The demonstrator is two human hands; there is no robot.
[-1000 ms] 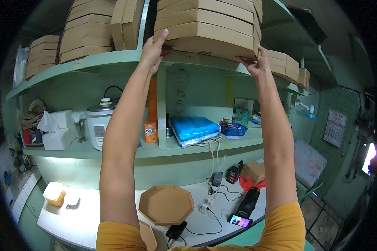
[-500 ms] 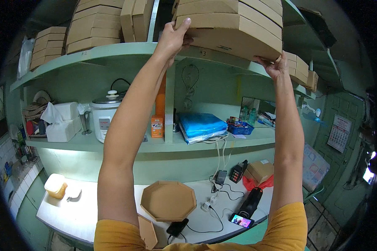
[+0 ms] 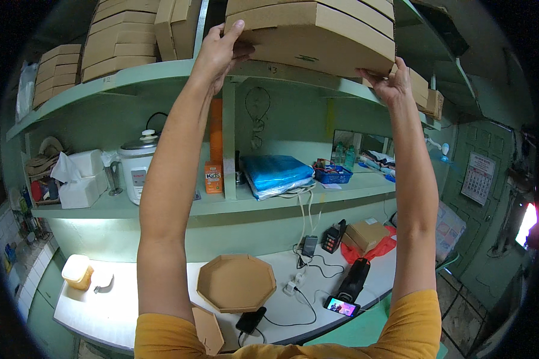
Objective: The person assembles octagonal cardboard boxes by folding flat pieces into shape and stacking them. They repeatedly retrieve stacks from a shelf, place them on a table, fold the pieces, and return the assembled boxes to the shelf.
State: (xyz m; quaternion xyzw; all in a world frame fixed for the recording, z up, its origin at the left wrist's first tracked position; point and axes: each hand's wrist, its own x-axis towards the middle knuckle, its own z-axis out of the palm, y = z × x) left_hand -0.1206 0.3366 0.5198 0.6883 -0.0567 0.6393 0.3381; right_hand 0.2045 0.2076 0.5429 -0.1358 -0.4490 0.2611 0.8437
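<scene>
A stack of closed, brown, angular cardboard boxes [image 3: 311, 36], undersides showing, juts out over the green upper shelf's [image 3: 138, 73] front edge.

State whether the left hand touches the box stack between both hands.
Touching. The head view shows the left hand gripping the box stack at its lower left corner.

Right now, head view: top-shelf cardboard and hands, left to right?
Short brown cardboard stack, taller brown cardboard stack, upright brown cardboard boxes, left hand, held brown cardboard stack, right hand, small brown cardboard box.
</scene>
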